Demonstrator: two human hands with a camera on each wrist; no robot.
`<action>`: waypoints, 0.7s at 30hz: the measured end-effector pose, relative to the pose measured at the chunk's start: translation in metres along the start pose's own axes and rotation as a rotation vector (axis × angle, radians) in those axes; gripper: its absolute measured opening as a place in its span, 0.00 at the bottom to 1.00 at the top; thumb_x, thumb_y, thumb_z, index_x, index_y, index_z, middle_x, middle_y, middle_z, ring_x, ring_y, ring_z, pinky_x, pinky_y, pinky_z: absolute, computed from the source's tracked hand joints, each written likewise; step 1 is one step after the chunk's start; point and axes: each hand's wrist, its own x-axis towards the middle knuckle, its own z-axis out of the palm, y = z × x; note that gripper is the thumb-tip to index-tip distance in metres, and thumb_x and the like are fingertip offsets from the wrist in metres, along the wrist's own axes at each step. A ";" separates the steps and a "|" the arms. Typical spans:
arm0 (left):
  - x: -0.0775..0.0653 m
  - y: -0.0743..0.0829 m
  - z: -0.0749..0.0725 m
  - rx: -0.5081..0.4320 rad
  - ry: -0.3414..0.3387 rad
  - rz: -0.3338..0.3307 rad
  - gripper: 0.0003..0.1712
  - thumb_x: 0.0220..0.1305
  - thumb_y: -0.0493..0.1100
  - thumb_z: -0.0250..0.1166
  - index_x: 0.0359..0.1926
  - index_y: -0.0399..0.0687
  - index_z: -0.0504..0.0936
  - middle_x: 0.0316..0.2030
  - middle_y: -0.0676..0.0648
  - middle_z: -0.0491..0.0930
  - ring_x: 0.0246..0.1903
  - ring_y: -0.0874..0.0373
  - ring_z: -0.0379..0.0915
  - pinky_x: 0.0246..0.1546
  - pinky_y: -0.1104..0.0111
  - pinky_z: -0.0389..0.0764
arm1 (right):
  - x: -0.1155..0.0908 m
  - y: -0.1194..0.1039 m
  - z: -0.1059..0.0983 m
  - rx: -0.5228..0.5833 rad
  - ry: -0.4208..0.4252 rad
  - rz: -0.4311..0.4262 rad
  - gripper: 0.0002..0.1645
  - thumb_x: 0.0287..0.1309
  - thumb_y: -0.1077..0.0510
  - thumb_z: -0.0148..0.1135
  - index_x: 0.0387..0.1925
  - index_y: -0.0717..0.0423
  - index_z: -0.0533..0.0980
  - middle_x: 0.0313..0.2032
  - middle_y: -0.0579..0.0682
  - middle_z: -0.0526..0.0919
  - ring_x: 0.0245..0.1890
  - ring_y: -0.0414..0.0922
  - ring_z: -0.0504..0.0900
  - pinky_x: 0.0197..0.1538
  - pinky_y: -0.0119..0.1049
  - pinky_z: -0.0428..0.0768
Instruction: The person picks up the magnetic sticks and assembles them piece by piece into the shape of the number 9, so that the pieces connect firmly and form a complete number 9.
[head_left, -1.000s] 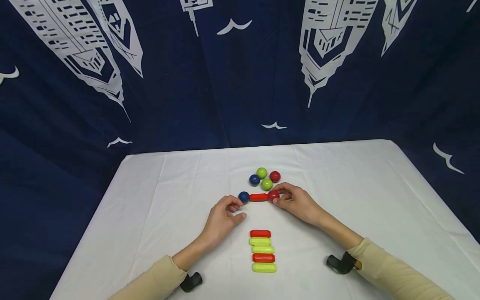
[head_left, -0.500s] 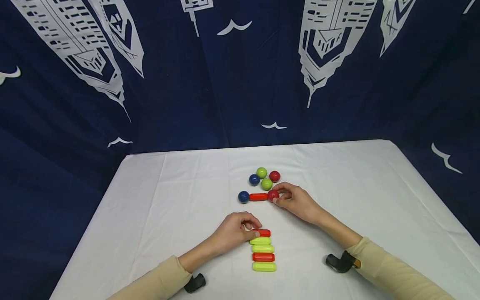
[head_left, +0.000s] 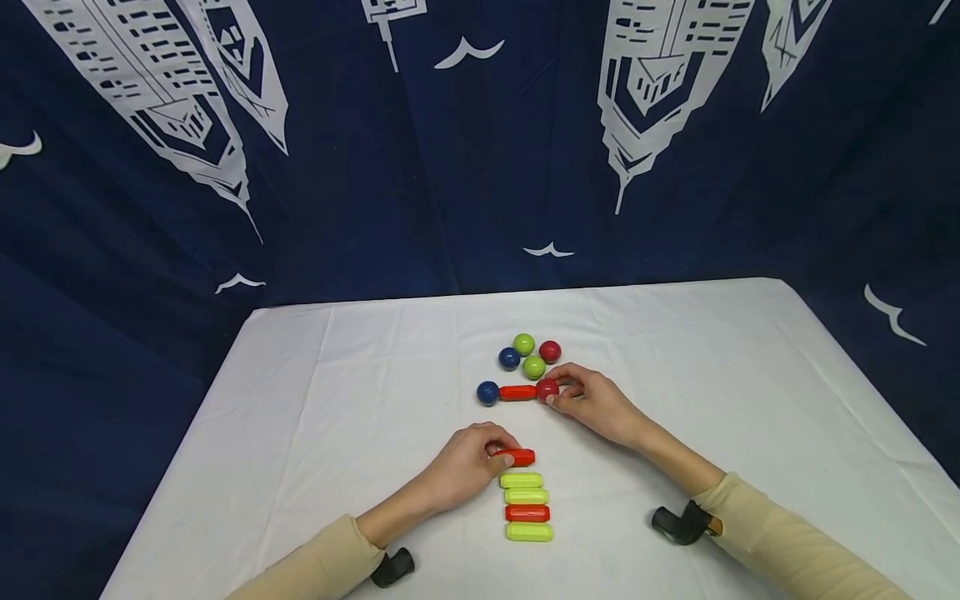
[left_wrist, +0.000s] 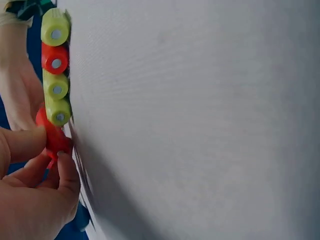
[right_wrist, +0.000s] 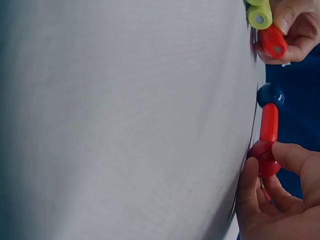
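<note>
One big navy cloth [head_left: 480,183] fills the upper frame, white table [head_left: 337,417] below it. Left hand [head_left: 467,468], lower middle, has thumb and fingers pinching a red rod [head_left: 523,457], which pokes out right of the fingertips, just above a column of four rods [head_left: 527,513]. Right hand [head_left: 602,408], right of centre, pinches a red ball [head_left: 547,390] at its fingertips, to the hand's left. That ball touches another red rod [head_left: 517,392], with a blue ball [head_left: 487,393] at the far end. Four loose balls [head_left: 534,367] sit just above.
</note>
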 end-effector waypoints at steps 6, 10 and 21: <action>-0.001 -0.008 -0.005 -0.148 0.154 -0.047 0.07 0.65 0.33 0.63 0.43 0.42 0.84 0.29 0.53 0.78 0.28 0.61 0.70 0.30 0.72 0.71 | 0.001 0.001 0.000 -0.008 0.003 0.001 0.21 0.62 0.60 0.65 0.55 0.60 0.75 0.40 0.49 0.82 0.35 0.44 0.78 0.41 0.35 0.78; 0.000 -0.011 -0.008 -0.226 0.238 -0.091 0.08 0.64 0.31 0.63 0.44 0.38 0.82 0.31 0.50 0.80 0.30 0.61 0.72 0.31 0.74 0.73 | 0.001 0.001 0.001 -0.004 0.003 0.011 0.20 0.62 0.60 0.65 0.55 0.58 0.75 0.39 0.49 0.82 0.34 0.44 0.78 0.41 0.35 0.78; 0.010 -0.006 -0.014 -0.466 0.292 -0.257 0.14 0.63 0.32 0.64 0.48 0.29 0.74 0.27 0.44 0.80 0.19 0.60 0.73 0.25 0.70 0.80 | 0.001 0.001 0.000 0.002 0.002 0.004 0.20 0.62 0.59 0.65 0.55 0.60 0.75 0.40 0.50 0.81 0.35 0.44 0.78 0.40 0.34 0.78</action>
